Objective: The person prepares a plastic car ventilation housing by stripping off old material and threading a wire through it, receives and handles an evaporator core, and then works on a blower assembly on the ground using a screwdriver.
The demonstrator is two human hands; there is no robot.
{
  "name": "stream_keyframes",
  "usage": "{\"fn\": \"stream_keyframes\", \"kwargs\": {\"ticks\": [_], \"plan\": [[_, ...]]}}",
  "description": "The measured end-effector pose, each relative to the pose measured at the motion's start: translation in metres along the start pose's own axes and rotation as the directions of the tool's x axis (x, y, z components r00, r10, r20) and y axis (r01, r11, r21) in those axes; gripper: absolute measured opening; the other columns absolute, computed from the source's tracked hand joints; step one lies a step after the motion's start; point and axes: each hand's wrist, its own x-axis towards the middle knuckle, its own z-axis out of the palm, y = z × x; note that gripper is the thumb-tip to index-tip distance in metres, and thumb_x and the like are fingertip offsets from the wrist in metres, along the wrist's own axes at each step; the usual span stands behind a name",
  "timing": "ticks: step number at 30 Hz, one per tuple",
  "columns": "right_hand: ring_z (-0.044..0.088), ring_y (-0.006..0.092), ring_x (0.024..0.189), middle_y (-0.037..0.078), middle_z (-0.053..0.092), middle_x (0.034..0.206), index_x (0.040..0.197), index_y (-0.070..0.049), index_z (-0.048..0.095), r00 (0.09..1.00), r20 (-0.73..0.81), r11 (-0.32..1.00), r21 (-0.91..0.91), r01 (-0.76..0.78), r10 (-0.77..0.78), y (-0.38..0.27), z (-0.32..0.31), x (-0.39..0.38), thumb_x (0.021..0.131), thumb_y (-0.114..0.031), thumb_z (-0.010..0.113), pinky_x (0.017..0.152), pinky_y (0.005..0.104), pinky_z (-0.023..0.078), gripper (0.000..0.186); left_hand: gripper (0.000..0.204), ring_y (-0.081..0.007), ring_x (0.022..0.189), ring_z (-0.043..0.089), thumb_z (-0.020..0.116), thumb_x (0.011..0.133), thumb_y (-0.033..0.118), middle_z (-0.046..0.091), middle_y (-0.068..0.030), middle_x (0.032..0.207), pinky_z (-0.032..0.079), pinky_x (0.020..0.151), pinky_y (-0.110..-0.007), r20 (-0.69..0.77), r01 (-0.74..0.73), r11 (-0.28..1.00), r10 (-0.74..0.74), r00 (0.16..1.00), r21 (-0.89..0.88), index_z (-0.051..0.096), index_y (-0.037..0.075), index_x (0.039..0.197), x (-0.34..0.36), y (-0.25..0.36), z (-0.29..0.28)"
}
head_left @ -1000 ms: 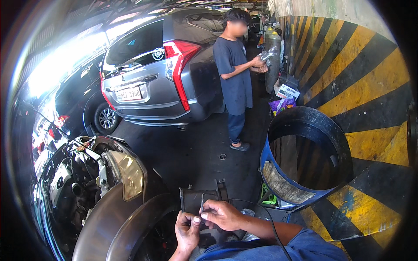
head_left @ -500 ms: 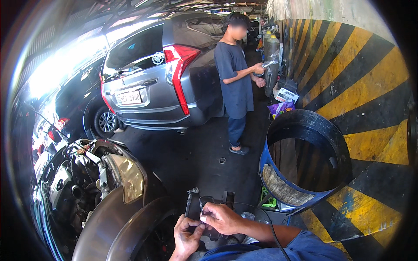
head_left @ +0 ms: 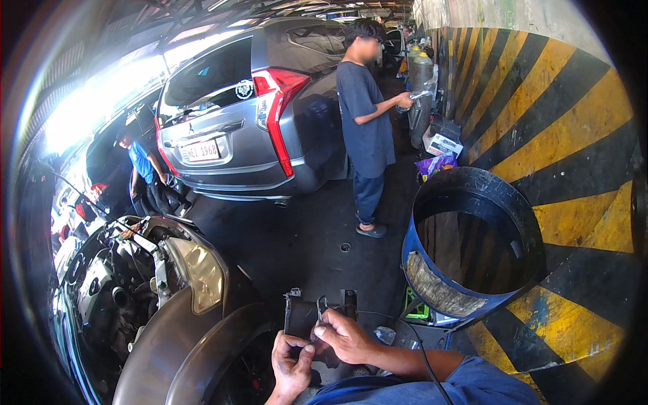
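Note:
Low in the view, my right hand pinches a thin, dark, loop-shaped piece between thumb and fingers. The loop's top stands up above my fingertips; its lower part is hidden by the hand. Just to the left and lower, my left hand is closed, thumb against bent forefinger, close to the right fingertips. Whatever lies in the left pinch is too small and dark to make out. Beyond both hands is a dark metal frame with two upright ends, standing low above the floor.
An open-fronted car with a headlight stands at left. A blue-black drum is at right, beside a striped wall. A black cable crosses my right forearm. Ahead are a grey SUV, a standing person and another person.
The looped piece has turned and looks narrower, with my right hand shifted slightly. The standing person has turned, hands now together. Another person has come into view beside the SUV.

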Motion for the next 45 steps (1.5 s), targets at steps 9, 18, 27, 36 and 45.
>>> {"fn": "stream_keyframes", "kwargs": {"ticks": [9, 18, 27, 36, 45], "plan": [[0.062, 0.018, 0.076, 0.012, 0.06, 0.083, 0.1, 0.0, 0.05, 0.992, -0.109, 0.981, -0.191, 0.041, -0.063, -0.004, 0.003, 0.001, 0.096, -0.017, 0.057, 0.067, 0.0349, 0.05, 0.019, 0.018, -0.0257, 0.072, 0.051, 0.07, 0.078, 0.01, 0.051, -0.01, 0.076, 0.043, 0.067, -0.036, 0.068, -0.038, 0.989, 0.028, 0.997, 0.146, 0.052, 0.005, 0.08, 0.006, -0.002, 0.002], [0.06, 0.0191, 0.075, 0.015, 0.061, 0.081, 0.093, -0.001, 0.052, 0.998, -0.04, 0.96, -0.279, 0.028, -0.041, -0.015, 0.003, -0.006, 0.09, -0.017, 0.061, 0.068, 0.0368, 0.048, 0.018, 0.022, -0.0271, 0.071, 0.049, 0.07, 0.08, 0.011, 0.05, -0.0099, 0.073, 0.042, 0.071, -0.04, 0.095, -0.02, 0.979, 0.0, 0.995, 0.204, 0.05, 0.006, 0.075, -0.001, 0.009, 0.006], [0.063, 0.0156, 0.072, 0.004, 0.054, 0.09, 0.106, -0.004, 0.05, 0.989, -0.072, 0.928, 0.36, -0.097, 0.132, -0.037, -0.009, 0.008, 0.096, -0.009, 0.054, 0.063, 0.0351, 0.061, 0.012, 0.038, -0.0218, 0.073, 0.049, 0.056, 0.098, 0.028, 0.051, -0.0083, 0.076, 0.041, 0.067, -0.036, 0.008, 0.108, 0.994, -0.108, 0.994, 0.001, 0.058, 0.003, 0.07, -0.009, 0.013, 0.009], [0.068, 0.0194, 0.072, 0.007, 0.063, 0.087, 0.099, -0.002, 0.057, 0.993, 0.07, 0.904, 0.413, -0.111, 0.09, -0.033, -0.013, 0.017, 0.097, -0.01, 0.056, 0.064, 0.0406, 0.062, 0.008, 0.017, -0.0211, 0.081, 0.058, 0.066, 0.09, 0.013, 0.062, -0.0084, 0.086, 0.046, 0.075, -0.032, -0.092, 0.148, 0.988, -0.145, 0.985, 0.033, 0.068, 0.004, 0.105, 0.001, 0.008, -0.005], [0.065, 0.0167, 0.063, 0.007, 0.061, 0.077, 0.091, 0.0, 0.057, 0.995, 0.032, 0.982, 0.16, -0.101, 0.097, -0.037, -0.005, 0.012, 0.097, -0.019, 0.061, 0.059, 0.0309, 0.057, 0.02, 0.021, -0.0216, 0.084, 0.056, 0.073, 0.086, 0.022, 0.063, -0.0073, 0.087, 0.045, 0.079, -0.034, 0.07, 0.014, 0.989, -0.025, 0.997, 0.147, 0.067, 0.005, 0.096, 0.008, 0.026, -0.01]]}}
